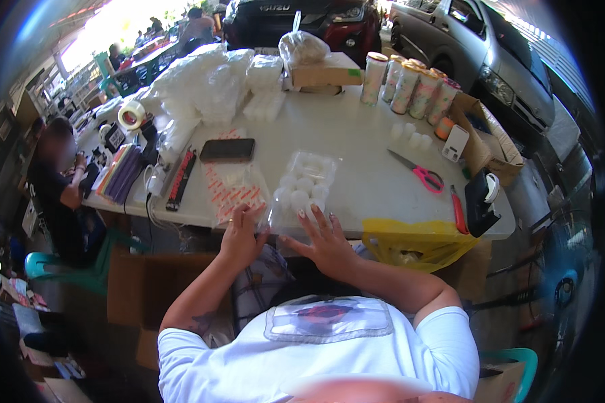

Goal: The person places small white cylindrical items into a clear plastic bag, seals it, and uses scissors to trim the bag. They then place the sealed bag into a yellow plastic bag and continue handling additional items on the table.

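Before me on the table lies a clear plastic clamshell pack with several white round pieces in its near part. My right hand rests at the pack's near edge with its fingers spread, the fingertips over the nearest round pieces. My left hand is at the left side of the pack, fingers bent, by a clear plastic sleeve printed with red marks. Whether it pinches the plastic is hard to make out. A black smartphone lies just beyond the sleeve.
Pink-handled scissors, a red cutter and a black tape dispenser lie right. A yellow plastic bag hangs at the front edge. Tall patterned jars and bagged plastic packs stand farther back. A person sits left.
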Demonstrator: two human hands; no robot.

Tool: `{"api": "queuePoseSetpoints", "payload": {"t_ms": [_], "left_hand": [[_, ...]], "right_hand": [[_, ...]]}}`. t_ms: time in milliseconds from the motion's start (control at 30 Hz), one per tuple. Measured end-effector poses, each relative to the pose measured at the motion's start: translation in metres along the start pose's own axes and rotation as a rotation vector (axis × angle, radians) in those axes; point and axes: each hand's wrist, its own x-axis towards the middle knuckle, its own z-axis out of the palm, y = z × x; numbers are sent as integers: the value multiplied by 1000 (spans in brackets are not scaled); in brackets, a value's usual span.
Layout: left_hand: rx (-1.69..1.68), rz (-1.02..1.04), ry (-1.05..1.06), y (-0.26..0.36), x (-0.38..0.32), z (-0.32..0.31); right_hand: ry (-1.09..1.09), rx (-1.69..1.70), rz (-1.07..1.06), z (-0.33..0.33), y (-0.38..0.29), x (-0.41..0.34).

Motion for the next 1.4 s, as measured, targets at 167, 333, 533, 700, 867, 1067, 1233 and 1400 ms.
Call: {"api": "queuePoseSetpoints", "payload": {"t_ms": [167, 333, 533, 700, 867, 1067, 1233, 1400], "left_hand": [[-63, 10, -264, -1, 61, -28], [39, 59, -772, 9, 215, -68], [-43, -122, -934, 16, 321, -56], [-440, -266, -467, -12, 272, -13], [-792, 19, -174, -18, 175, 73], [-1466, -251, -276, 4, 171, 123], [-1394, -222, -215, 13, 151, 115], [-1318, -202, -132, 25, 132, 112]], "right_hand": [[91, 42, -8, -19, 38, 22], [74, 305, 288, -73, 117, 74], [-132, 617, 514, -96, 205, 128], [6, 885, 450, -71, 218, 114], [231, 1066, 382, -57, 211, 104], [319, 882, 282, -53, 205, 86], [537, 1002, 207, -30, 197, 59], [535, 1523, 353, 6, 158, 39]]}}
